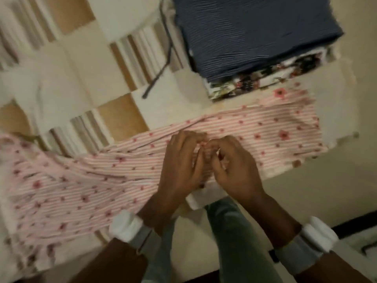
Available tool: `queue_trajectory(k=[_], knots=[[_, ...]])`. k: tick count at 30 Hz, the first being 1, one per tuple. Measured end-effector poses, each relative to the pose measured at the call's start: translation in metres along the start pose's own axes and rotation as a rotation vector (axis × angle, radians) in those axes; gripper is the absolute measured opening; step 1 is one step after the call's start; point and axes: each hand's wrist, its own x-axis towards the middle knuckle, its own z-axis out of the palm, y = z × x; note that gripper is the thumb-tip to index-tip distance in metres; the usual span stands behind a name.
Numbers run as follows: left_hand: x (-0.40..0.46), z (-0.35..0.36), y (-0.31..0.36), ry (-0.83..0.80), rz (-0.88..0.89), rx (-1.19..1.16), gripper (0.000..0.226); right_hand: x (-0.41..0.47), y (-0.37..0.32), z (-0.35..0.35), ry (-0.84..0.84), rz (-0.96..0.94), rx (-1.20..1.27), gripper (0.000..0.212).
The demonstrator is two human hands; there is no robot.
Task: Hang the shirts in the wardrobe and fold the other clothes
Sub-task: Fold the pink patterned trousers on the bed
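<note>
A person is bending over a bed (122, 82) covered in a cream, tan and striped patchwork spread, working on a pink striped garment (255, 127) dotted with small red flowers. The garment is lying as one long band along the bed's near edge, its long axis running from the near left, where it is spreading wide and rumpled, up toward the right edge, where its narrower end is lying flat near the bed's right corner.

Both hands are meeting on the cloth at about the middle of that band, just in from the near edge. The left hand (181, 160) is lying knuckles-up with its fingers curled down into the fabric, and the right hand (230, 160) is sitting just beside it, fingertips bent inward and pinching a small bunch of the same cloth; motion blur is hiding exactly how much fabric each is holding. The two hands are almost touching, so neither is nearer to the work.

Judging from this, the fold is turning on that central grip: the wider, looser part is lying to the left hand's side and the flat end to the right hand's side, so either half could be carried over the other across the short axis.

Beyond the garment, toward the far right corner, a folded navy cloth (255, 37) is resting on top of a dark floral-print piece (261, 82). A white wristband (126, 225) is showing on the left wrist.
</note>
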Motion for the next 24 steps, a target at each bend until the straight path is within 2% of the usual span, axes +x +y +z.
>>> queue_trajectory(k=[2,4,6,8,11,13,14,16,18,20,22,24], knots=[[-0.055,-0.039,-0.041,0.122,-0.165,0.023,0.024,-0.006,-0.025,0.052,-0.199,-0.162,-0.051,0.026],[-0.097,-0.071,-0.08,0.265,-0.274,0.064,0.021,-0.013,-0.045,0.091,-0.302,-0.287,-0.087,0.025],[-0.142,-0.118,-0.121,0.449,-0.473,0.099,0.02,-0.017,-0.079,0.141,-0.375,-0.383,-0.116,0.023],[-0.165,-0.146,-0.151,0.583,-0.574,0.098,0.018,-0.014,-0.1,0.165,-0.354,-0.408,-0.129,0.02],[-0.181,-0.19,-0.189,0.689,-0.633,0.018,0.027,0.005,-0.14,0.196,-0.272,-0.406,-0.075,0.021],[-0.191,-0.221,-0.22,0.706,-0.682,-0.109,0.025,0.025,-0.183,0.226,-0.252,-0.399,-0.085,0.025],[-0.183,-0.221,-0.225,0.648,-0.686,-0.19,0.02,0.038,-0.19,0.227,-0.234,-0.347,-0.095,0.03],[-0.187,-0.233,-0.25,0.599,-0.771,-0.45,0.012,0.063,-0.222,0.261,-0.215,-0.296,-0.227,0.047],[-0.185,-0.238,-0.264,0.559,-0.855,-0.679,0.015,0.086,-0.246,0.291,-0.215,-0.204,-0.31,0.07],[-0.186,-0.24,-0.267,0.512,-0.886,-0.793,0.02,0.106,-0.262,0.319,-0.274,-0.114,-0.347,0.085],[-0.19,-0.245,-0.268,0.474,-0.889,-0.896,0.021,0.118,-0.273,0.34,-0.302,-0.085,-0.389,0.078],[-0.2,-0.255,-0.276,0.46,-0.919,-1.032,0.032,0.118,-0.285,0.357,-0.308,-0.125,-0.363,0.048]])
